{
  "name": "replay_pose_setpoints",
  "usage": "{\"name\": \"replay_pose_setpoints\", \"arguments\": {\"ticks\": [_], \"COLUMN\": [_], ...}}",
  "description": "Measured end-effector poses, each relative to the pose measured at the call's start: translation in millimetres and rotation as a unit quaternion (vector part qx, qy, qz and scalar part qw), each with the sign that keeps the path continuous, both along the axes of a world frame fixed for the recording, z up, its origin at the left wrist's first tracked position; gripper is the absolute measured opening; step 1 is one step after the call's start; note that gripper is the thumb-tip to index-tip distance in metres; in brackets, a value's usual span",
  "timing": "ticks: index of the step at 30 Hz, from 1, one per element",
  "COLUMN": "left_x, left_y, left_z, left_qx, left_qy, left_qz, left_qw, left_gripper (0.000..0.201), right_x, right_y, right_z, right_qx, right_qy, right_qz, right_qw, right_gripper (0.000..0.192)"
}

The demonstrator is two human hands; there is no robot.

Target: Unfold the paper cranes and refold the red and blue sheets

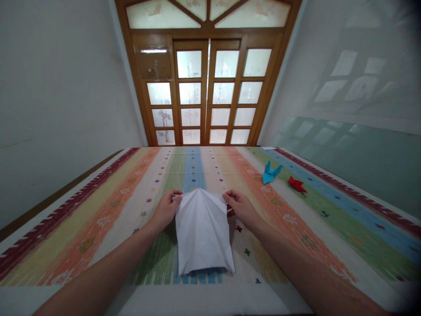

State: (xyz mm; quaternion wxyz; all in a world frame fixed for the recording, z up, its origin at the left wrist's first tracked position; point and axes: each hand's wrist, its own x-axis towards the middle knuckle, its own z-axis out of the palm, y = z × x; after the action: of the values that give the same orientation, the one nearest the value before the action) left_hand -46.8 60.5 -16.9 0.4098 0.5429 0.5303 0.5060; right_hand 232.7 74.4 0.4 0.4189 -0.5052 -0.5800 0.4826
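Note:
A creased sheet of white paper (pixel 204 232) is held above the striped cloth, with fold lines fanning out from its pointed far edge. My left hand (pixel 168 208) pinches its left upper corner between thumb and fingers. On the opposite side, my right hand (pixel 240 206) grips the right upper corner the same way. The paper's near edge hangs down close to the cloth and bows slightly. The fingertips behind the paper are partly hidden.
A striped, patterned tablecloth (pixel 131 210) covers the table. To the right lie a blue folded paper figure (pixel 270 174) and a red folded paper piece (pixel 297 184). Beyond the table stands a wooden door (pixel 208 92) with glass panes; walls flank both sides.

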Motion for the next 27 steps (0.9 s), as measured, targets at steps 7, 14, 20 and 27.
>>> {"name": "replay_pose_setpoints", "arguments": {"ticks": [7,14,20,27], "left_x": [10.2,12.0,15.1,14.2], "left_y": [-10.2,-15.8,-17.8,-18.8], "left_z": [0.9,10.9,12.3,12.4], "left_qx": [-0.019,-0.1,-0.137,-0.153], "left_qy": [-0.03,-0.121,-0.174,-0.192], "left_qz": [-0.042,-0.076,-0.089,-0.074], "left_qw": [0.998,0.985,0.971,0.966], "left_gripper": [0.038,0.056,0.053,0.042], "right_x": [-15.6,-15.9,-22.3,-16.3], "right_y": [-21.0,-23.0,-22.4,-18.1], "right_z": [9.9,6.1,7.1,3.5], "right_qx": [-0.099,-0.149,0.001,-0.012], "right_qy": [0.072,0.051,-0.049,-0.049], "right_qz": [0.066,0.109,0.071,0.037], "right_qw": [0.99,0.981,0.996,0.998], "right_gripper": [0.032,0.027,0.02,0.011]}}
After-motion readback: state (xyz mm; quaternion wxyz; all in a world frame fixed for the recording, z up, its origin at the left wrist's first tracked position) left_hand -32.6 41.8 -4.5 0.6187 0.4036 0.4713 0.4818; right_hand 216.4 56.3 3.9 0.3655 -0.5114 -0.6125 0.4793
